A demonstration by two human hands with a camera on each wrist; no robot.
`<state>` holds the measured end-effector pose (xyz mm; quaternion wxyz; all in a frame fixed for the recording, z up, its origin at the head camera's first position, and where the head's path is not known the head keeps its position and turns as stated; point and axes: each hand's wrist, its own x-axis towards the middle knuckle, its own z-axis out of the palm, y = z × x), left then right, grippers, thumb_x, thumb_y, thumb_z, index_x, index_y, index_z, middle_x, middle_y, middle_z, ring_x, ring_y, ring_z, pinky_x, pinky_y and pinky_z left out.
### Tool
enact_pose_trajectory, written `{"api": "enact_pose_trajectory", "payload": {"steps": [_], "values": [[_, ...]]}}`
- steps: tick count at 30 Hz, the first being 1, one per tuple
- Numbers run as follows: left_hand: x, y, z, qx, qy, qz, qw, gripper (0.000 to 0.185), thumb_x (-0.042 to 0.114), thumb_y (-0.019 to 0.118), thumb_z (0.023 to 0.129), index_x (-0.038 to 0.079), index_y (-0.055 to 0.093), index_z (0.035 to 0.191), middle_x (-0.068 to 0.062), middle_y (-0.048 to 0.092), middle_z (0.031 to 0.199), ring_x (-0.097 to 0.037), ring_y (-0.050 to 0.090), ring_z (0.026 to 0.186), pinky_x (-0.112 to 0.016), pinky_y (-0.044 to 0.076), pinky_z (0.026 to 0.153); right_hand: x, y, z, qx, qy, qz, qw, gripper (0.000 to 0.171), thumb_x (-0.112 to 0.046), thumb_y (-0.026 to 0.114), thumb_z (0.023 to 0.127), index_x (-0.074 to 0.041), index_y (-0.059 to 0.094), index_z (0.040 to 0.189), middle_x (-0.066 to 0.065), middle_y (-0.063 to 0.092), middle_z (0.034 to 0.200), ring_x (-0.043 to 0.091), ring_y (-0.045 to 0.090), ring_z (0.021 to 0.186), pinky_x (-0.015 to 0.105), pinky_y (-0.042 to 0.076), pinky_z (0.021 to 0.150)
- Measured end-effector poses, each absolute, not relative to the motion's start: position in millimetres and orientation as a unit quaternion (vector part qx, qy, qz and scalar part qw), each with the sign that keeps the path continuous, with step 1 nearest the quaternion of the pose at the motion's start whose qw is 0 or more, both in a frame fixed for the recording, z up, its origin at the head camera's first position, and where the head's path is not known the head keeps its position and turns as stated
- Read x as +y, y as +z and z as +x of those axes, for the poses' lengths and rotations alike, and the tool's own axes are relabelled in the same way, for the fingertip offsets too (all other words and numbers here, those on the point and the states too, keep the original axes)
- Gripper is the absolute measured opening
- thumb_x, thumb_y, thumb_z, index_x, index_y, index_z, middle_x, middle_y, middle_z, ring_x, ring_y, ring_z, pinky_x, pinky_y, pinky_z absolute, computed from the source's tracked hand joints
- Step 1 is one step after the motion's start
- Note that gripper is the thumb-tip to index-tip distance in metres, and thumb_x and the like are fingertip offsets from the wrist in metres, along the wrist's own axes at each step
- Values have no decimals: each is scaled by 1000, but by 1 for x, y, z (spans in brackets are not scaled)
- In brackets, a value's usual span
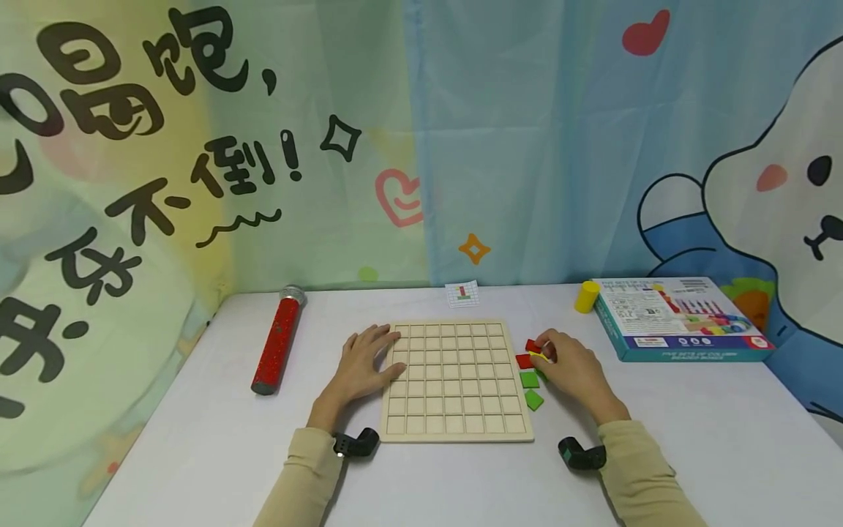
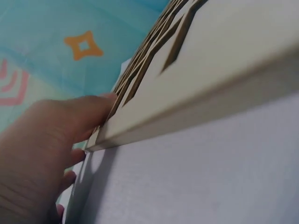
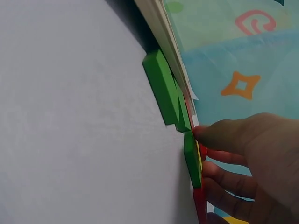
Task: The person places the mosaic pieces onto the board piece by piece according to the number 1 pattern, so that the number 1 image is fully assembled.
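A square wooden board (image 1: 454, 380) with a grid of shallow recesses lies flat on the table. My left hand (image 1: 365, 366) rests at its left side, thumb (image 2: 96, 109) on the rim and fingers spread along the edge. Beside the board's right edge, my right hand (image 1: 574, 369) pinches a thin yellow tile (image 1: 540, 356) with thumb and fingertips. Red tiles (image 1: 524, 361) and green tiles (image 1: 530, 380) lie around those fingertips. Seen from the right wrist, a green tile (image 3: 161, 88) leans by the board's side; my fingers partly cover the yellow one.
A small patterned card (image 1: 462, 294) lies behind the board. At the back right stand a yellow cylinder (image 1: 587, 298) and a flat printed game box (image 1: 685, 318). To the left lies a red tube (image 1: 279, 344) with a silvery end. A printed curtain hangs behind the table.
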<state>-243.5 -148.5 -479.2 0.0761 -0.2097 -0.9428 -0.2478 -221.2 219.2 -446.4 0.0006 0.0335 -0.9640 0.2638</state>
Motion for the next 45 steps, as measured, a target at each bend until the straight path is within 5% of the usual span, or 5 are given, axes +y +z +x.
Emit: {"api": "enact_pose_trajectory", "payload": {"steps": [34,45], "values": [[-139,-486,-244,-949,-238,-178,105,59,50,60,85,18,52,134,-10,46,143,-34,33,139,-61,16,111,238,-442,-225,-951,305,25,-38,19,-20,62,90,-6,56,101,8,57,87,21,50,81,29,41,70],[-136,-486,-242,-947,-241,-182,111,58,50,59,85,18,53,134,-11,47,143,-35,33,139,-62,16,110,240,-437,-226,-930,363,32,-36,23,-19,54,95,-6,58,114,15,61,107,26,52,96,31,48,79]]}}
